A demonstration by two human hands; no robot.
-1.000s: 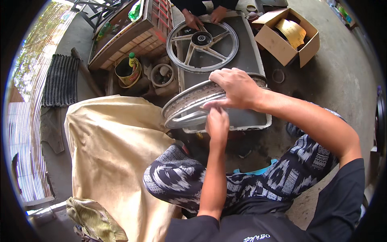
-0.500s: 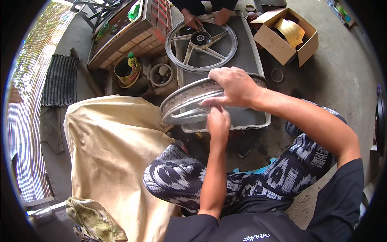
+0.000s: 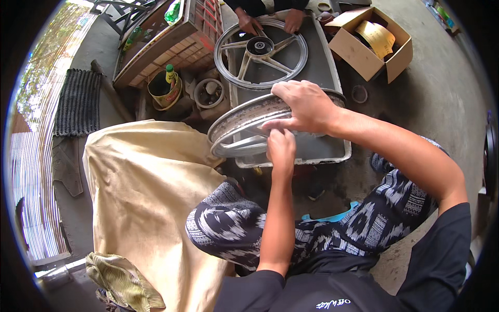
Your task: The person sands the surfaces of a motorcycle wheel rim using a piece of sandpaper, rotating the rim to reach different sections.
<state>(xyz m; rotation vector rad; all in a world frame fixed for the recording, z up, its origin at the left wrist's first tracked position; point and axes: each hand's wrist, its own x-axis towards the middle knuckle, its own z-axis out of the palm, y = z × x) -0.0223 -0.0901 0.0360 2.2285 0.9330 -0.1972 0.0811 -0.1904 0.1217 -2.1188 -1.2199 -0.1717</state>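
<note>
A worn silver motorcycle wheel (image 3: 236, 125) is held tilted over a shallow grey tray with a whitish rim (image 3: 345, 155). My right hand (image 3: 307, 108) grips it, fingers over the upper rim edge and thumb along the inner side. Below that thumb, my left hand (image 3: 281, 147) is closed with its knuckles up against the wheel's inner side; whatever it holds, if anything, is hidden. Farther off, a second five-spoke wheel (image 3: 281, 66) with a black hub lies on the tray. Another person's hands (image 3: 294, 22) touch its far side.
Left of the tray stand a yellowish bucket (image 3: 164, 92) with a green bottle (image 3: 170, 74) and a white tub (image 3: 209, 94). A beige cloth (image 3: 140, 182) drapes close by my left knee. An open cardboard box (image 3: 357, 51) sits at far right, near a small ring (image 3: 359, 94).
My left hand has shifted slightly against the wheel, while my right hand keeps its grip. The other person's right-side hand has moved a little to the right along the far wheel's rim.
</note>
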